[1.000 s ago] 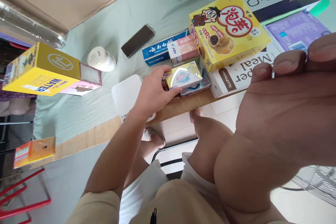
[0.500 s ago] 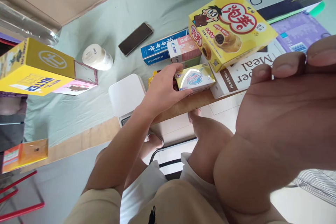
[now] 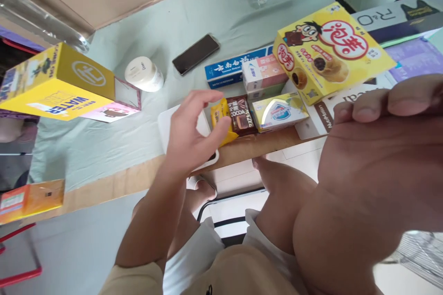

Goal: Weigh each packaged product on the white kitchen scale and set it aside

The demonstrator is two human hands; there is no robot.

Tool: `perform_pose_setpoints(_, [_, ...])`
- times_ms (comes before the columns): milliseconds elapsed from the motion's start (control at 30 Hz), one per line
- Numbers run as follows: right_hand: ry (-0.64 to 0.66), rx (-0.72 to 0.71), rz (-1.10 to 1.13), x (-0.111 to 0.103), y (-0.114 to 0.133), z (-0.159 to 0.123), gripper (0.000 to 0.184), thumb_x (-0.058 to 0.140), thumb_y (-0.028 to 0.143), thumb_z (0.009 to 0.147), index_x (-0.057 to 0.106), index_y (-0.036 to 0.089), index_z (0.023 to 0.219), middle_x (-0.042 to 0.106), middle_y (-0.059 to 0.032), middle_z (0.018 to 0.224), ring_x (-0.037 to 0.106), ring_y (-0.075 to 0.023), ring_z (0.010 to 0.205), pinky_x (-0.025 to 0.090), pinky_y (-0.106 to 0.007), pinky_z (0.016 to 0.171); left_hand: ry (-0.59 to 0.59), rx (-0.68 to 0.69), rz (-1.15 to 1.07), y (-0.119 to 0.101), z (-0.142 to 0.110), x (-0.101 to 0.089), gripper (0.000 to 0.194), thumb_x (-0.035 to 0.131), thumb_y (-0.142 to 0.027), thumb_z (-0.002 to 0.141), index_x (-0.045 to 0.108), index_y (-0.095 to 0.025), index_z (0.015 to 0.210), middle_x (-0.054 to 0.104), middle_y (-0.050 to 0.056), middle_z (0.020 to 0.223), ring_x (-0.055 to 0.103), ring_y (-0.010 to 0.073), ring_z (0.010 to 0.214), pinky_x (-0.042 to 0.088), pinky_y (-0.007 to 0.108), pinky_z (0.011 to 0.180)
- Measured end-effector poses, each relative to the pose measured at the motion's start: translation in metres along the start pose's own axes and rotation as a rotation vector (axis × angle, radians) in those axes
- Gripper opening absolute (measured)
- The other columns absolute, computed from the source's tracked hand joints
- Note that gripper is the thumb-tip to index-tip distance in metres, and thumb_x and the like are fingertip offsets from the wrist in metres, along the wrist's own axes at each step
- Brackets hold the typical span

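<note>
By table's front edge [image 3: 258,146], L hand [image 3: 188,131], thumb spread wide of its fingers, hangs over white scale [image 3: 164,128] nr yellow pkt [image 3: 217,109], w/ brown cocoa pkt [image 3: 242,115] & Safeguard box [image 3: 281,111] lined up to R; R hand [image 3: 377,166] close to cam, can't tell if gripping.
</note>
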State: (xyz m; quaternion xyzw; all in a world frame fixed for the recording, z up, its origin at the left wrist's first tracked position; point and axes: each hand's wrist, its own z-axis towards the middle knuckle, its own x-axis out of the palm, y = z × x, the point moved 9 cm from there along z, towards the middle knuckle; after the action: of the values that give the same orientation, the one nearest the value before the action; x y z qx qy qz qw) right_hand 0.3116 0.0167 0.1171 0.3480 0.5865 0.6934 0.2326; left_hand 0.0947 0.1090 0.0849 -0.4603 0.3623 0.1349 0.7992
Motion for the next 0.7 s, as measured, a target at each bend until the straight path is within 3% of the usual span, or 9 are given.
perform_pose_setpoints(67, [-0.119,-0.013,0.112,0.003,-0.001,-0.007,0.032,0.057,0.039,0.091,0.048,0.031,0.062,0.03,-0.0005,0.073,0.035,-0.0161,0.061,0.044,-0.041,0.056,-0.118,-0.013,-0.068,0.016,-0.017,-0.035,0.026,0.064,-0.044,0.098,0.069,-0.027,0.117,0.075,0.008,0.12,0.07,0.0244,0.112,0.059,0.043,0.103])
perform_pose_setpoints(100, [-0.105,-0.009,0.161,0.01,-0.005,-0.011,0.026,0.056,0.029,0.089,0.052,0.03,0.062,0.034,-0.0006,0.072,0.038,-0.0154,0.061,0.043,-0.04,0.056,-0.183,-0.023,-0.105,0.027,-0.026,-0.052,0.025,0.066,-0.044,0.098,0.071,-0.027,0.114,0.075,0.007,0.116,0.07,0.0235,0.109,0.059,0.043,0.101])
perform_pose_setpoints(233, [0.131,-0.003,0.214,0.054,-0.026,-0.032,0.02,0.053,0.009,0.073,0.063,0.025,0.071,0.047,0.0005,0.065,0.048,-0.0146,0.062,0.043,-0.034,0.059,-0.415,-0.144,-0.214,0.086,-0.062,-0.111,0.018,0.073,-0.045,0.095,0.075,-0.027,0.097,0.075,0.004,0.098,0.07,0.0207,0.096,0.059,0.04,0.09])
perform_pose_setpoints(333, [0.256,0.006,0.121,0.091,-0.042,-0.056,0.013,0.058,0.014,0.068,0.066,0.024,0.069,0.055,0.0008,0.062,0.053,-0.0152,0.061,0.041,-0.034,0.058,-0.563,-0.274,-0.254,0.137,-0.086,-0.145,0.022,0.074,-0.047,0.093,0.072,-0.026,0.088,0.074,0.004,0.092,0.07,0.0205,0.092,0.059,0.041,0.09])
perform_pose_setpoints(467, [0.446,0.088,-0.078,0.142,-0.073,-0.096,0.006,0.065,0.022,0.074,0.07,0.024,0.072,0.066,0.001,0.068,0.06,-0.0155,0.067,0.044,-0.033,0.066,-0.722,-0.357,-0.276,0.196,-0.119,-0.176,0.026,0.072,-0.05,0.091,0.064,-0.025,0.088,0.071,0.004,0.092,0.069,0.0202,0.091,0.059,0.041,0.091])
perform_pose_setpoints(567, [0.657,0.121,-0.222,0.181,-0.101,-0.122,0.006,0.068,0.029,0.082,0.073,0.026,0.084,0.072,0.0005,0.08,0.068,-0.0168,0.079,0.052,-0.033,0.076,-0.984,-0.458,-0.19,0.237,-0.158,-0.199,0.023,0.062,-0.048,0.095,0.059,-0.025,0.09,0.068,0.003,0.09,0.068,0.0192,0.092,0.059,0.038,0.091])
perform_pose_setpoints(633, [0.797,0.113,-0.297,0.211,-0.117,-0.132,0.013,0.07,0.034,0.085,0.074,0.027,0.096,0.075,-0.0005,0.093,0.072,-0.0185,0.088,0.057,-0.035,0.081,-1.152,-0.483,-0.097,0.255,-0.18,-0.211,0.022,0.05,-0.046,0.101,0.059,-0.026,0.099,0.069,0.005,0.103,0.069,0.0199,0.106,0.058,0.038,0.1])
perform_pose_setpoints(700, [0.897,0.109,-0.36,0.244,-0.128,-0.137,0.023,0.072,0.037,0.086,0.072,0.028,0.107,0.075,-0.0017,0.107,0.075,-0.0199,0.095,0.06,-0.036,0.082,-1.169,-0.494,-0.027,0.27,-0.185,-0.218,0.027,0.041,-0.045,0.106,0.056,-0.029,0.12,0.067,0.007,0.13,0.064,0.021,0.13,0.055,0.04,0.11])
